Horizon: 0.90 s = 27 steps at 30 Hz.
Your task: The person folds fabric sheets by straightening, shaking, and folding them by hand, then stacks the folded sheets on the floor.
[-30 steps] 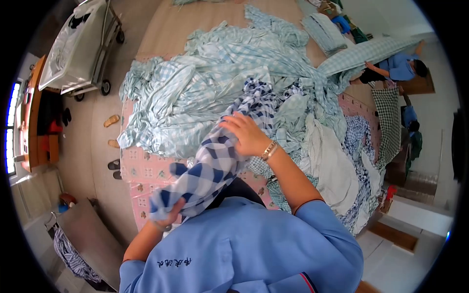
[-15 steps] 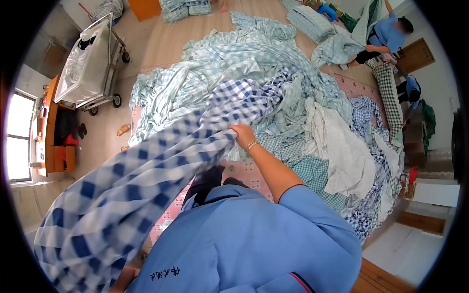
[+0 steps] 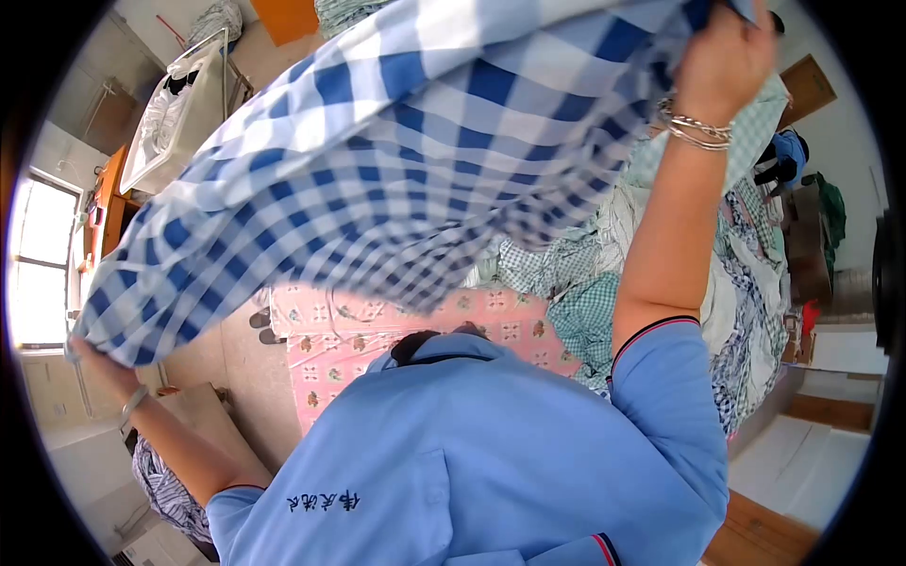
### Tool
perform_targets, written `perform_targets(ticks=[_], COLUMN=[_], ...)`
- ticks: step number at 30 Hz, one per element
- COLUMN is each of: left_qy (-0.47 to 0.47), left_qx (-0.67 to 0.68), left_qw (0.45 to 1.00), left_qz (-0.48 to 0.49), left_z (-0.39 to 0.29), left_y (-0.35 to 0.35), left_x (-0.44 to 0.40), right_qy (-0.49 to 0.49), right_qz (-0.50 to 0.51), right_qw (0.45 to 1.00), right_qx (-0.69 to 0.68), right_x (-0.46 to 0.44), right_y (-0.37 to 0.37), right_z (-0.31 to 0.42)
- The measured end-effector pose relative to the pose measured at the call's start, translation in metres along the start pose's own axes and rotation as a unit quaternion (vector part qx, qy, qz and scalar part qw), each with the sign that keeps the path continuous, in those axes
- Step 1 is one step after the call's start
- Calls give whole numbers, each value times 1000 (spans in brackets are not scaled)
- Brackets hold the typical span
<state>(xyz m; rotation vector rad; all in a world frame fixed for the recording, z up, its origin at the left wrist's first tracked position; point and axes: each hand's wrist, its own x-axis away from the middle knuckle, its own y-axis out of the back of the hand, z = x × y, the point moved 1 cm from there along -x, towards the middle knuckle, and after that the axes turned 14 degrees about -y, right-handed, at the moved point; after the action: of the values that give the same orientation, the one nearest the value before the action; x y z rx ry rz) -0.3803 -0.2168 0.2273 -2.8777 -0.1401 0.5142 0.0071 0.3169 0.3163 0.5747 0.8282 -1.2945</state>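
A large blue-and-white checked cloth [image 3: 406, 141] is stretched in the air between my two hands, its middle sagging toward my chest. My right hand [image 3: 725, 61], raised at the upper right, is closed around one end of it. At the far left my left hand [image 3: 99, 363] grips the opposite end, its fingers partly hidden by the fabric. Below the cloth's lower edge lies a pink patterned mat [image 3: 425, 316]. Much of the fabric pile beyond is hidden behind the cloth.
To the right lie heaped green checked cloths [image 3: 585, 316] and blue-checked ones [image 3: 741, 311]. A white wheeled cart [image 3: 175, 127] stands at the upper left. Striped fabric [image 3: 170, 486] sits at the lower left. Dark slippers [image 3: 267, 325] are on the floor beside the mat.
Both hands have risen and spread apart, the right going up and rightward, the left up and leftward. The checked cloth has lifted off the pile and opened out wide.
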Motion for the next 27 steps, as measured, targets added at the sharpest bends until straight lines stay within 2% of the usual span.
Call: perform_targets(ticks=[1,2,3,4,5,6,7,8,10,11,12,13,14,15,16,17,18,19,20,21,23,25,26,27], left_qy=[-22,-43,-41,-69,-91,-84,-69,-55,-158,-170,-117,-115,-29,15,-81,133,319,401,479,484,603,599,594,570], left_qx=[-78,-155,-150,-299,-440,-444,-428,-403,-421,-378,-391,-372,-260,-234,-98,-54,-20,50,117,116,194,221,247,245], left_qw=[996,984,985,935,852,851,820,779,727,748,746,737,787,771,778,778,745,706,658,651,573,551,529,546], left_qz=[41,80,80,177,269,268,375,477,519,518,526,552,559,592,615,611,585,581,569,574,519,537,554,563], left_z=[22,46,60,72,81,85,85,86,106,107,120,144,164,187,213,206,205,201,193,186,156,153,148,143], left_y=[14,31,41,50,61,68,64,57,37,12,-9,-25,-46,-66,-83,-102,-117,-125,-130,-133,-143,-151,-155,-160], left_x=[-20,-43,-53,-61,-66,-64,-54,-44,-23,0,17,33,61,86,124,164,200,229,248,253,251,256,259,261], right_qy=[1,9,118,92,10,-32,-154,-164,-200,-248,-336,-409,-452,-479,-457,-460,-449,-439,-358,-372,-387,-362,-365,-426], right_qz=[-21,-92,-137,-143,-113,-5,72,103,157,194,230,279,331,368,454,452,472,492,484,450,414,324,320,316], right_qw=[999,995,956,930,885,851,805,804,867,872,855,841,809,786,744,749,736,721,742,761,777,844,844,805], right_qx=[-45,29,231,325,452,525,569,562,428,375,320,216,179,131,178,153,184,215,295,283,273,226,227,266], right_x=[-3,-5,3,13,22,28,53,94,167,200,234,262,287,313,322,344,351,353,359,362,367,370,374,377], right_y=[3,9,5,8,26,55,69,88,57,35,13,-18,-47,-73,-101,-118,-132,-143,-146,-138,-118,-99,-90,-79], right_z=[12,8,17,7,-23,-70,-100,-133,-112,-100,-94,-71,-50,-35,-7,4,24,40,46,48,48,46,44,39])
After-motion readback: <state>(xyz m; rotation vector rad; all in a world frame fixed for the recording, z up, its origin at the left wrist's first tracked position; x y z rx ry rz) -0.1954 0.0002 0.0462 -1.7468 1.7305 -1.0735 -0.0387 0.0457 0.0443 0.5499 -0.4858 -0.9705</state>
